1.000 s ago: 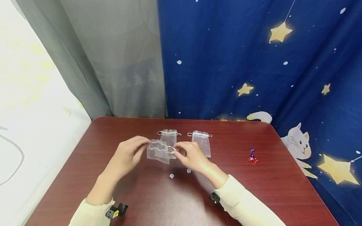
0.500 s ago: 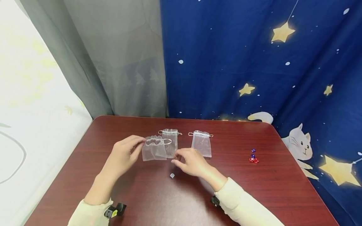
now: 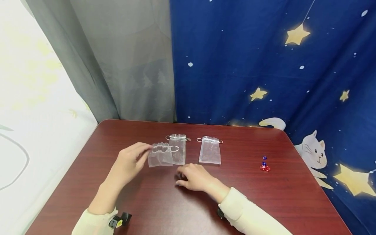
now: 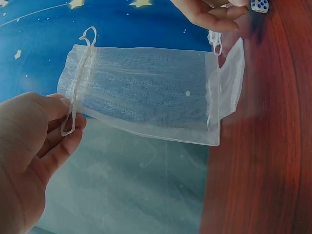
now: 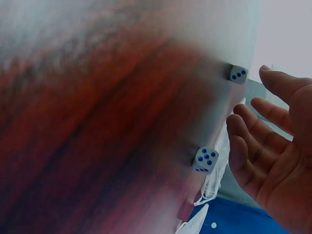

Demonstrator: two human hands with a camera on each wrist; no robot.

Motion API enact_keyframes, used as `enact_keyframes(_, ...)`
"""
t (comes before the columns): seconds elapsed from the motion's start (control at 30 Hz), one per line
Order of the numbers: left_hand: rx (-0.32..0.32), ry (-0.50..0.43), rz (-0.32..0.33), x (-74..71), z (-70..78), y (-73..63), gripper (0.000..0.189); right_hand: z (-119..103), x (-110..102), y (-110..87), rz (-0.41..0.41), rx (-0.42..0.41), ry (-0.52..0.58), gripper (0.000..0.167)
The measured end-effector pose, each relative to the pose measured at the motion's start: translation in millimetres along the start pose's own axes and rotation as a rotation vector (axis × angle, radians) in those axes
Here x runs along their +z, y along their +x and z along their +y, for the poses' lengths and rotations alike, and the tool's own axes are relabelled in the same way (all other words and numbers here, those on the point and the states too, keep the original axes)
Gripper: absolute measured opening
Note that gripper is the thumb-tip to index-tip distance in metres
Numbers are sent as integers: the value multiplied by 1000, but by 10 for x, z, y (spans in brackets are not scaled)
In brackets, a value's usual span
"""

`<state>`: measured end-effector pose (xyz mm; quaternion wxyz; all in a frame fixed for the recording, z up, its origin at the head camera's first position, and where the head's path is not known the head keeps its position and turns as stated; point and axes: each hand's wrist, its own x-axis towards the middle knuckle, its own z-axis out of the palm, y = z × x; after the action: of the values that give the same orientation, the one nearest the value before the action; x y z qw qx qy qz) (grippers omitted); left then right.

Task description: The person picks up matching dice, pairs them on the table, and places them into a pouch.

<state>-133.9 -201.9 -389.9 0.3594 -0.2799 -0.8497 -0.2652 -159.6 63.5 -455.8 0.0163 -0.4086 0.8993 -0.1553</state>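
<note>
My left hand (image 3: 127, 164) pinches a sheer white drawstring pouch (image 3: 160, 159) by its gathered top corner, holding it up off the table. In the left wrist view the pouch (image 4: 146, 92) stretches sideways from the thumb and fingers, looking flat, its cord loops hanging at both ends of the gather. My right hand (image 3: 195, 178) hovers low over the table, fingers loosely bent. Beside it in the right wrist view are two white dice with blue pips, a nearer die (image 5: 205, 160) and another die (image 5: 238, 74) by the thumb; neither is gripped. The hand mostly hides them from the head view.
Two more sheer pouches lie on the brown table (image 3: 141, 202), a middle pouch (image 3: 177, 150) partly behind the held one and a right pouch (image 3: 210, 150). Farther right are blue dice (image 3: 264, 158) and a cluster of red dice (image 3: 265, 168). Curtains hang behind the table.
My right hand has let go of the pouch's cord loop and moved down towards me, over the white dice. My left hand has shifted slightly left, still holding the pouch.
</note>
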Motion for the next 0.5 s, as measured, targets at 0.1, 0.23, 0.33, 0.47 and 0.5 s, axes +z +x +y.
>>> enact_keyframes(0.1, -6, 1, -7, 10, -12, -17, 25, -25, 28, 0, -30, -7, -21, 23)
enact_keyframes(0.23, -15, -2, -16, 20, -25, -35, 25, -52, 58, -2, -55, -24, -76, 24)
enact_keyframes(0.33, -15, -9, -19, 25, -28, -40, 24, -62, 70, 1, -63, -37, -117, 22)
enact_keyframes(0.47, -15, -18, -22, 29, -27, -42, 25, -67, 76, 8, -78, -53, -145, 18)
enact_keyframes(0.5, -15, -20, -24, 30, -26, -42, 25, -67, 78, 9, -82, -57, -147, 17)
